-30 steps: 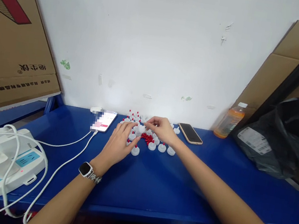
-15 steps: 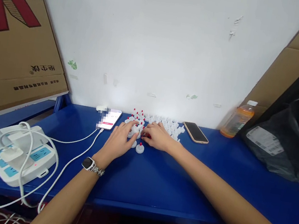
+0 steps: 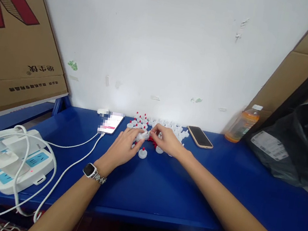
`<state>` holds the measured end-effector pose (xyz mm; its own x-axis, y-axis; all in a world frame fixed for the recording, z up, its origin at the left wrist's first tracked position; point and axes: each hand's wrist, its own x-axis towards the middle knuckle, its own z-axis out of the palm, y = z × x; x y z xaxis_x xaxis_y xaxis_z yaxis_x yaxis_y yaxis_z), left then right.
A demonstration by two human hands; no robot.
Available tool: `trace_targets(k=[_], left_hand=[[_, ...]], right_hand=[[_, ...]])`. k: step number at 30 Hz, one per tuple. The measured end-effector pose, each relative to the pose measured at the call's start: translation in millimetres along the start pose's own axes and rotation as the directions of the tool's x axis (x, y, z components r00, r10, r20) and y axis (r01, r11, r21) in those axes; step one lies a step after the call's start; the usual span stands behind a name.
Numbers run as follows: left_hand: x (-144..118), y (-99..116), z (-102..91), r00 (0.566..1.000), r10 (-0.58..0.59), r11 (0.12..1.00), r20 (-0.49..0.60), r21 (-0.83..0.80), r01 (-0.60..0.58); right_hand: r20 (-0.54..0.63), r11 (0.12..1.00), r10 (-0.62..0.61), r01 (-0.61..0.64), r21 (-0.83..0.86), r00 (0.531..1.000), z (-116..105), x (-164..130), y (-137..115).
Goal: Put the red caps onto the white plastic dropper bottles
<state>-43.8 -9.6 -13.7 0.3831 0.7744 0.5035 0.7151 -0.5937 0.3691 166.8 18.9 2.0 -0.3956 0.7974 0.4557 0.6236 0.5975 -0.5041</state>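
My left hand [image 3: 126,143] pinches a white plastic nozzle cap [image 3: 142,137] between thumb and fingers. Close beside it, the fingertips of my right hand [image 3: 167,140] are pressed together near the cap's end; what they hold, if anything, is too small to make out. Under the right fingers lies a pile of small red tips [image 3: 152,141]. In front of my hands a white cap with a red tip [image 3: 142,153] stands upright. Behind the left hand are several more red-tipped caps [image 3: 139,120]. Plain white caps [image 3: 179,130] are heaped behind the right hand, partly covered by it.
A lit phone [image 3: 113,123] with a cable lies on the left of the blue table [image 3: 176,196], another phone [image 3: 200,137] on the right. Farther right stand an orange drink bottle [image 3: 242,125] and a black bag [image 3: 292,140]. A power strip [image 3: 16,160] with loose cables sits at left.
My right hand has lifted from the red tips and come up to the cap in my left hand, its fingers now pinched. The red pile shows more. The view has shifted slightly.
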Motion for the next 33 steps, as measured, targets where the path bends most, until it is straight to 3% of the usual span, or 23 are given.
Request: trace_targets(k=[3,6,11,15,18,23,28,30,33], left_hand=[[0.2,3.8,2.3,0.999,0.038,0.999,0.022,-0.02,-0.037],[0.5,8.6,2.9,0.995,0.087,0.996,0.047,-0.037,-0.085],[0.5,14.7,0.1,0.986,0.161,0.986,0.041,-0.058,-0.159],[0.9,16.3,-1.9,0.98,0.199,0.979,0.023,-0.06,-0.197],[0.4,16.0,-1.5,0.978,0.208,0.977,0.032,-0.064,-0.205],[-2.1,16.2,1.5,0.978,0.207,0.971,0.011,-0.122,-0.204],[0.4,16.5,1.9,0.984,0.18,0.973,0.011,-0.147,-0.176],[3.2,13.2,0.5,0.991,0.131,0.983,-0.021,-0.125,-0.132],[6.1,3.7,-3.3,0.993,0.039,0.996,-0.111,-0.073,-0.048]], right_hand=[[-0.046,0.91,0.125,-0.096,0.404,0.991,0.4,-6.7,-1.9],[-0.061,0.752,0.209,-0.121,0.648,0.976,6.3,-10.8,-5.9],[-0.015,0.556,0.267,-0.141,0.819,0.964,10.2,-11.9,-15.9],[0.014,0.479,0.285,-0.155,0.864,0.958,8.5,-12.3,-19.8],[-0.013,0.492,0.306,-0.147,0.858,0.952,9.4,-12.9,-24.4],[-0.105,0.587,0.314,-0.106,0.802,0.944,11.3,-14.6,-36.6],[-0.085,0.644,0.246,-0.097,0.759,0.966,4.8,-12.0,-34.6],[-0.092,0.701,0.207,-0.081,0.708,0.974,-1.7,-4.3,-25.3],[-0.166,0.861,0.196,-0.088,0.5,0.966,-13.9,17.6,-4.1]])
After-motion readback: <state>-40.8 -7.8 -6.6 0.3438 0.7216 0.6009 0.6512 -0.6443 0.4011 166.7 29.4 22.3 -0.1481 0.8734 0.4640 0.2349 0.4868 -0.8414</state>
